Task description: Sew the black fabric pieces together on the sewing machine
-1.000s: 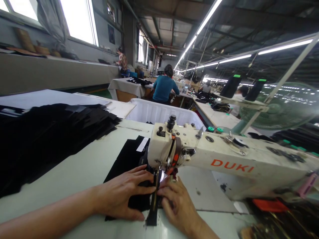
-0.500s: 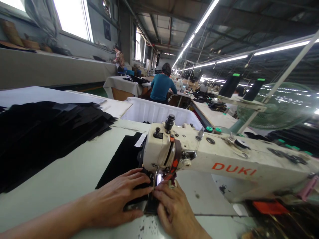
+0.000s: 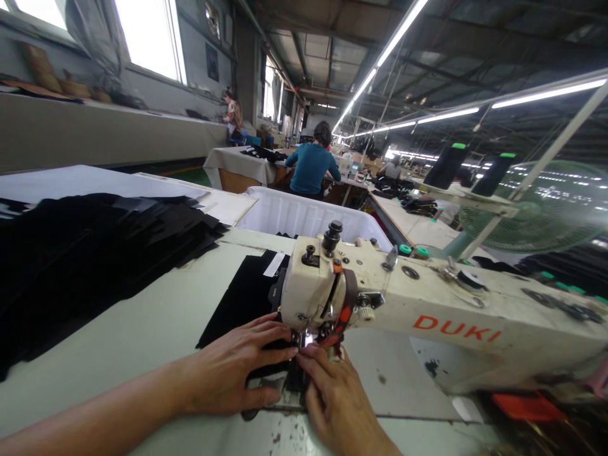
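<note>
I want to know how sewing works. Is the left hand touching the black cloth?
Touching. The head view shows the left hand lying flat on the black cloth beside the needle.

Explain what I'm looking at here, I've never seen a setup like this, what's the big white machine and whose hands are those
The picture comes from a camera worn on a person's head, looking forward and down, so the hands are that person's own. The white machine is an industrial sewing machine marked DUKI, standing on a pale worktable. The left hand lies flat on a piece of black fabric, pressing it down beside the needle. The right hand rests with its fingertips at the needle area. Neither hand grips anything. A pile of black fabric pieces lies to the left, a white bin stands behind the machine, and another person in a teal top sits further back.
</note>
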Tool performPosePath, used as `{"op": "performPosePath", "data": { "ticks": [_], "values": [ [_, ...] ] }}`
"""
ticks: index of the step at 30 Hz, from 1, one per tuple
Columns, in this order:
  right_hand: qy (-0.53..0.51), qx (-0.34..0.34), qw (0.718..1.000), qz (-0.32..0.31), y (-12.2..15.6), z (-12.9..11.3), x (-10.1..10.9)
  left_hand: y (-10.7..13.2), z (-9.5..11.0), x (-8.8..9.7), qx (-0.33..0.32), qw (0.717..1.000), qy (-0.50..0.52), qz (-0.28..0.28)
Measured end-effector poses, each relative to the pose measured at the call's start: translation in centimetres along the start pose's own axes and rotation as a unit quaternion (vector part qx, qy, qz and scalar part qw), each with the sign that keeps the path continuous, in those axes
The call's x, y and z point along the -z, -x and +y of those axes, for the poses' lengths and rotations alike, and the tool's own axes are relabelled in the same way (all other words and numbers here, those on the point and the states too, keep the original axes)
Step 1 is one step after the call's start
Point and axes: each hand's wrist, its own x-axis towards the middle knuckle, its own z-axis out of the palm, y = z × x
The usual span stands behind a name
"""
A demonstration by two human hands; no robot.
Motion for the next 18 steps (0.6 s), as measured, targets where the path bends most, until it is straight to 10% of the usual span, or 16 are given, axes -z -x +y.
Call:
{"op": "performPosePath", "data": {
  "ticks": [10,18],
  "values": [
    [0.073,0.032,0.997,0.021,-0.3,0.0,0.0,0.0,-0.6,-0.1,0.021,0.998,0.050,-0.039],
    [0.213,0.231,0.947,0.063,0.1,5.1,-1.8,0.1,-2.9,-1.2,0.003,0.994,0.112,-0.005]
  ]
}}
